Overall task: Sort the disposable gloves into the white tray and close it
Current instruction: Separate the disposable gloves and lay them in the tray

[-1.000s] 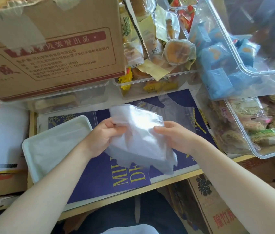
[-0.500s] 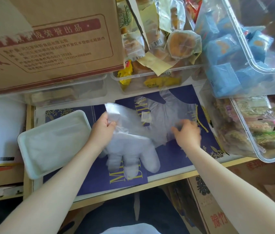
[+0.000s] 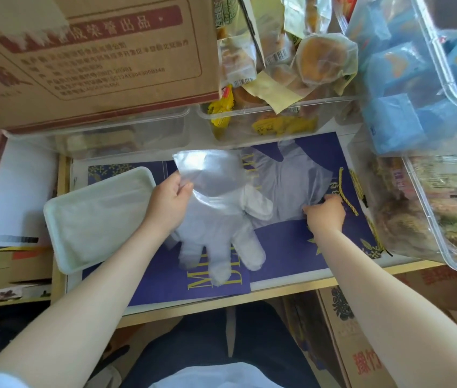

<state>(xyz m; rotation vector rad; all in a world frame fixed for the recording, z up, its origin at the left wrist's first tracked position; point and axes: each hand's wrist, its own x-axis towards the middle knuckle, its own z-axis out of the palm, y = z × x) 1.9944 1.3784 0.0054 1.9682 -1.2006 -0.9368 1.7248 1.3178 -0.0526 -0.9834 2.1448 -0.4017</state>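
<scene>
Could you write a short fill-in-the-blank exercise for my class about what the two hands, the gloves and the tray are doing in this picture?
1. The left hand pinches the cuff of a clear ____, its fingers hanging toward the person.
2. The right hand touches the second glove, which lies flat on the ____ mat.
3. The white tray sits to the ____ of the left hand.
4. The box above the tray is made of ____.

Missing words: glove; blue; left; cardboard
</scene>
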